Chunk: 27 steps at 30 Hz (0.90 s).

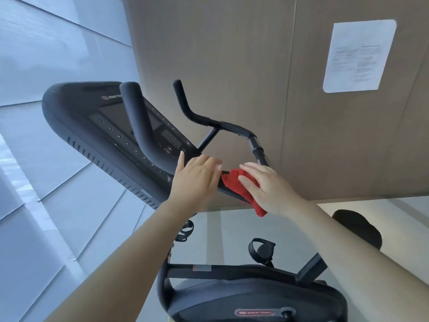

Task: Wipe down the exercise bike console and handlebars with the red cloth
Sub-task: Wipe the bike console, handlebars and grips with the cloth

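Observation:
The black exercise bike console point(92, 117), with its dark screen and number buttons, fills the left centre. Black handlebars point(137, 126) curve up in front of it, and a second bar point(232, 126) bends right and down. My right hand point(267, 187) presses the red cloth point(239, 189) onto the lower bar near the middle of the bars. My left hand point(197, 180) rests on the bar just left of the cloth, fingers curled over it. The bar under both hands is mostly hidden.
A brown wall panel point(232, 54) with a white printed sheet point(358, 56) stands behind the bike. Grey window panels point(46, 54) run along the left. Below are a pedal with a strap point(261, 249), the bike's black housing point(255, 296) and a dark round object point(357, 228) at right.

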{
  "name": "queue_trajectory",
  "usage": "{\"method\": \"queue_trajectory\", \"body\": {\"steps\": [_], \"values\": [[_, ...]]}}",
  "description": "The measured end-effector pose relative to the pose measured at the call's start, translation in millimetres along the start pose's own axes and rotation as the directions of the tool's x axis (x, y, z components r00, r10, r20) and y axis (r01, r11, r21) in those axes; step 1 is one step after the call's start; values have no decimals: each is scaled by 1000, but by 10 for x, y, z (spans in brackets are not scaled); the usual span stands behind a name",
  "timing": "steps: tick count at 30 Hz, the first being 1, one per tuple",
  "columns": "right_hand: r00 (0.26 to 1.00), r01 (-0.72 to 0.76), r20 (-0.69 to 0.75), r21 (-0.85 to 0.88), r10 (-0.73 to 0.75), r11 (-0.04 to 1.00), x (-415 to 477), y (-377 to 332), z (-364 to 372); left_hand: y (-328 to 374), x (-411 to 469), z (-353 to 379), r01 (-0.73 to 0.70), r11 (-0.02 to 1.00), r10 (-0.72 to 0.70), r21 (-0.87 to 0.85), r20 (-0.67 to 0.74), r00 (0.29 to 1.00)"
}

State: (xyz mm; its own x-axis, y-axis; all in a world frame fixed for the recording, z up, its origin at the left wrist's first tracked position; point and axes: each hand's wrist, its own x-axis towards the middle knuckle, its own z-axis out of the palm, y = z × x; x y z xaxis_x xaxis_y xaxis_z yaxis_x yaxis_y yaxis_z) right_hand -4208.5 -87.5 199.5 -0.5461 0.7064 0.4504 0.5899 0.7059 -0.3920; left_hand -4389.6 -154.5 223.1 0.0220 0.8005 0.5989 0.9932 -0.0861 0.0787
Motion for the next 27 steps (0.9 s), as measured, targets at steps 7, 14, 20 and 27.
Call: {"method": "queue_trajectory", "body": {"steps": [7,14,20,27], "values": [[949,303,20,210,-314,929,16,601,-182,600,7,284,189,980,-187,70,-30,982],[943,312,17,308,-333,899,168,987,-41,1008,-26,531,385,890,-372,244,-100,923],[919,349,37,393,-394,851,224,1120,-64,1062,-2,509,382,862,-379,332,-76,922],[923,342,15,426,-385,838,269,1105,-16,1186,154,520,518,800,-529,303,-54,847]]}}
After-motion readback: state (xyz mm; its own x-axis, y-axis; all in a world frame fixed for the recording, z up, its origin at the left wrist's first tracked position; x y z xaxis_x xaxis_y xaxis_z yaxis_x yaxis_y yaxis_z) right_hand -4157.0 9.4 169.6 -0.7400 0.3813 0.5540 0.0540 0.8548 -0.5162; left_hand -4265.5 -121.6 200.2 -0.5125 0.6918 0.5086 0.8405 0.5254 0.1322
